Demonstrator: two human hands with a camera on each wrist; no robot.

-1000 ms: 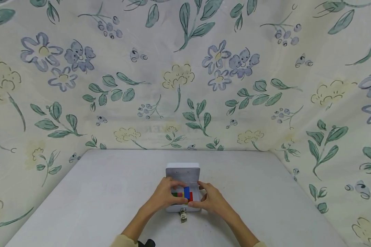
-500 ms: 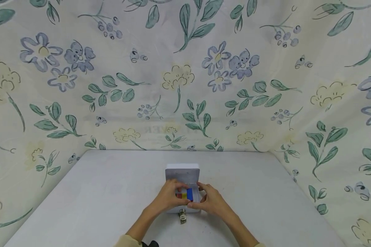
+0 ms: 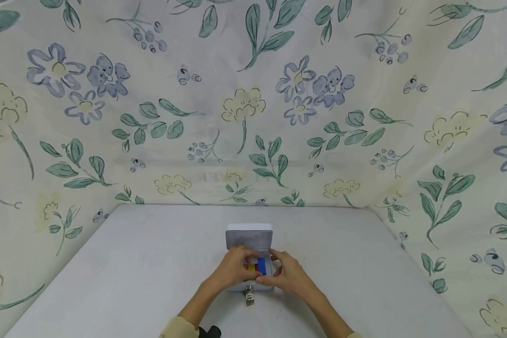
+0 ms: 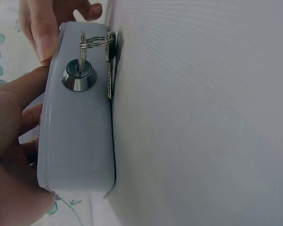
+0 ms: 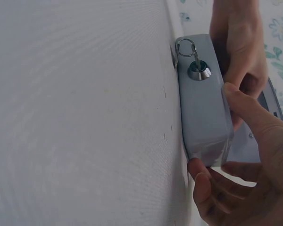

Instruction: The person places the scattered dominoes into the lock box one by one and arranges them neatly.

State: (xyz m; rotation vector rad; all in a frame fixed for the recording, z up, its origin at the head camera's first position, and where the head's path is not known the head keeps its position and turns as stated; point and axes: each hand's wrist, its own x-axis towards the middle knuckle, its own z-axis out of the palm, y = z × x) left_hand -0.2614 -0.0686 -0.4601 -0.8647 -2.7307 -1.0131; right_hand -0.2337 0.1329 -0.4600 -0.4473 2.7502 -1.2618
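Note:
A small white metal cash box (image 3: 249,240) stands on the table with its lid raised. Inside, a blue block (image 3: 262,265) lies near the right wall, beside a yellow block (image 3: 251,267) and some red. My left hand (image 3: 233,266) reaches into the box, thumb and fingers at the two ends of the blue block; the hand covers the left part of the interior. At the right side my right hand (image 3: 293,274) grips the box, thumb on the front rim and fingers along the side wall. Keys (image 4: 110,70) on a ring hang from the front lock (image 4: 79,77).
The white table (image 3: 160,239) spreads around the box on all sides. A curtain with printed flowers (image 3: 245,108) rises behind the table's far edge and along both sides. Something black (image 3: 210,332) sits at my left wrist.
My left hand has shifted right inside the box, and the blue block has moved right with it, toward the right wall. The right hand stays at the box's side.

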